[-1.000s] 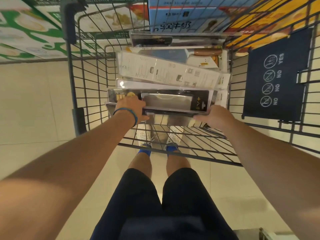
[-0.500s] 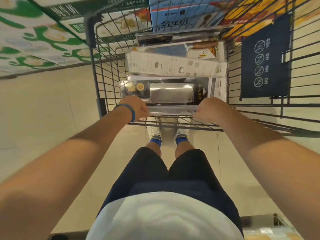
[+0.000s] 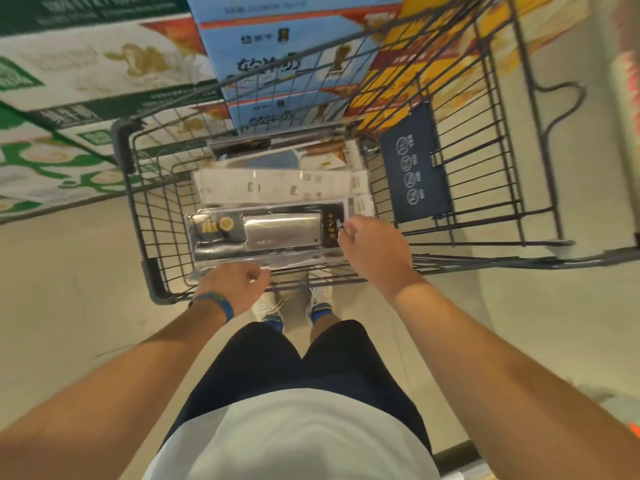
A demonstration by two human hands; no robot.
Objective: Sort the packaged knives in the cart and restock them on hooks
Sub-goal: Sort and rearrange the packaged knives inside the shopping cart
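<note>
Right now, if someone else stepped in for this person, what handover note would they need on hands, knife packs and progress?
Left hand: fingers curled at the near edge of the stack; I cannot tell whether it grips anything.
Right hand: fingers curl over the right end of the top cleaver pack.
Other knife packs lie stacked behind it in the cart.
Done: nothing visibly hung; no hooks in view.
Left: sort the packs, then hang each one.
</note>
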